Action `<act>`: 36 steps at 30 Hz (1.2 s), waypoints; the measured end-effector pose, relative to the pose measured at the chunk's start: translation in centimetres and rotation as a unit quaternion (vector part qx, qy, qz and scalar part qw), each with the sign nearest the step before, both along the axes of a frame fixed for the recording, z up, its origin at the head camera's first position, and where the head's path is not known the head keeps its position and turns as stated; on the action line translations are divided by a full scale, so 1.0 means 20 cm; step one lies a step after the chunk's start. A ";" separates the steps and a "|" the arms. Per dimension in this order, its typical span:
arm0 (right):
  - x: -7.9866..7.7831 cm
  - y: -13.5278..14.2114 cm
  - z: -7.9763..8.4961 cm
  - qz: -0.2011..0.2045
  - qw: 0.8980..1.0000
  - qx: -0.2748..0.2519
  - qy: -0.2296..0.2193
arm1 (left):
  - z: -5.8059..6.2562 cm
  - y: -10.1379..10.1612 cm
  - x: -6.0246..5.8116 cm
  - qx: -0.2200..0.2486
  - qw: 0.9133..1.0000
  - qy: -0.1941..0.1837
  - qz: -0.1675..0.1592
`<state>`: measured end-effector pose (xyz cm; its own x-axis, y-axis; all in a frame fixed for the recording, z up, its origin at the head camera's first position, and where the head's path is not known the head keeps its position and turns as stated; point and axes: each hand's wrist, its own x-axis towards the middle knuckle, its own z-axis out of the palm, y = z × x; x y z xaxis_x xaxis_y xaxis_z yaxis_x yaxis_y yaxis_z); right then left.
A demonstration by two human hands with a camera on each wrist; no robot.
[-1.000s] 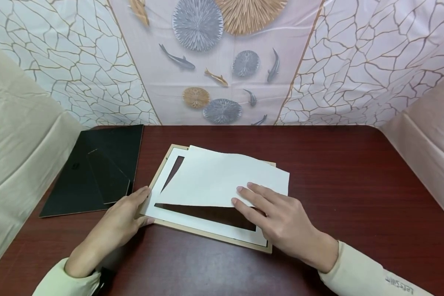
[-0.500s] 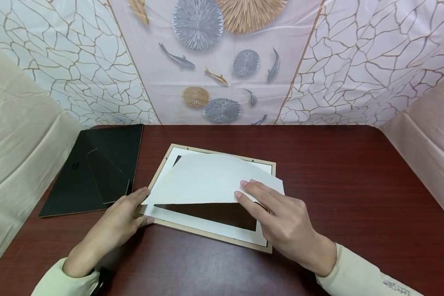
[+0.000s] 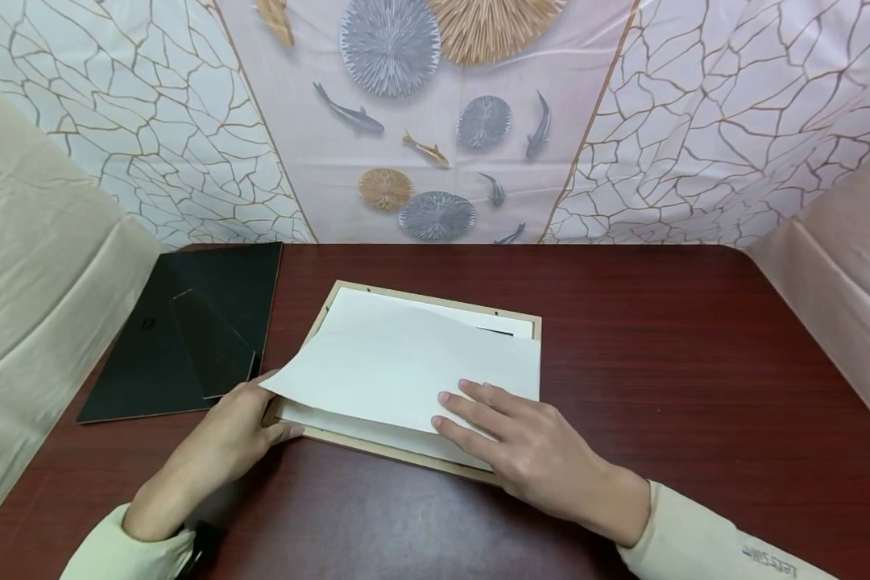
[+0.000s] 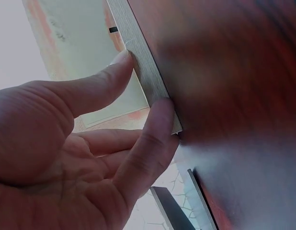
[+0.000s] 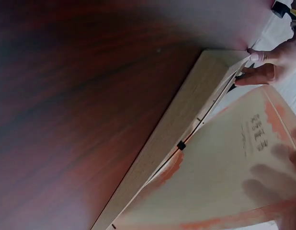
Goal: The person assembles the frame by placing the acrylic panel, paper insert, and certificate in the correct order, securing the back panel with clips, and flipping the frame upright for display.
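A light wood picture frame (image 3: 442, 304) lies face down at the table's middle, a white mat (image 3: 399, 437) inside it. Over the mat lies a certificate sheet (image 3: 406, 354), blank side up, its near left corner lifted past the frame. Its underside (image 5: 224, 158) shows an orange border and printed characters in the right wrist view. My left hand (image 3: 228, 439) grips the frame's near left corner between thumb and fingers, also seen in the left wrist view (image 4: 105, 143). My right hand (image 3: 529, 447) holds the sheet's near right part, fingertips on top, thumb hidden beneath.
A black backboard (image 3: 138, 338) with a folding stand (image 3: 213, 350) lies at the table's left. Small dark tabs (image 5: 181, 145) stick out along the frame's inner edge. Patterned cloth (image 3: 435, 121) hangs behind the dark red table (image 3: 660, 362).
The sheet has shifted left and toward me, covering nearly all of the mat's opening. My right hand moved with it, left and nearer. My left hand has stayed at the frame's corner.
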<state>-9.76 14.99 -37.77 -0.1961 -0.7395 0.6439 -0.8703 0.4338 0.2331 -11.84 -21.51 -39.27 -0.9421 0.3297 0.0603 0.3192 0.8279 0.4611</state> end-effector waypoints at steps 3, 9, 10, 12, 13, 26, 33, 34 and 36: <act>0.01 0.03 -0.01 -0.015 0.998 0.062 -0.017 | 0.01 0.00 0.00 0.007 1.000 -0.007 -0.001; 0.01 0.09 -0.03 -0.054 0.981 0.180 -0.046 | 0.01 0.00 0.01 -0.002 0.999 -0.033 0.021; 0.01 0.09 -0.04 -0.059 0.978 0.193 -0.050 | 0.01 0.01 0.01 -0.006 0.999 -0.039 0.026; 0.01 0.10 -0.04 -0.069 0.972 0.216 -0.056 | 0.01 0.01 0.01 -0.010 0.998 -0.047 0.033; 0.01 0.10 -0.05 -0.073 0.970 0.224 -0.059 | 0.01 0.01 0.01 -0.011 0.998 -0.050 0.035; -0.02 0.07 -0.07 -0.079 0.960 0.237 -0.126 | 0.01 0.01 0.01 -0.007 0.998 -0.046 0.030; -0.01 0.06 -0.07 -0.084 0.951 0.240 -0.177 | 0.01 0.01 0.01 -0.013 0.999 -0.042 0.021; 0.00 0.06 -0.07 -0.085 0.950 0.241 -0.181 | 0.01 0.01 0.01 -0.015 0.999 -0.039 0.019; 0.01 0.07 -0.07 -0.088 0.947 0.243 -0.193 | 0.01 0.01 0.02 -0.015 0.999 -0.032 0.014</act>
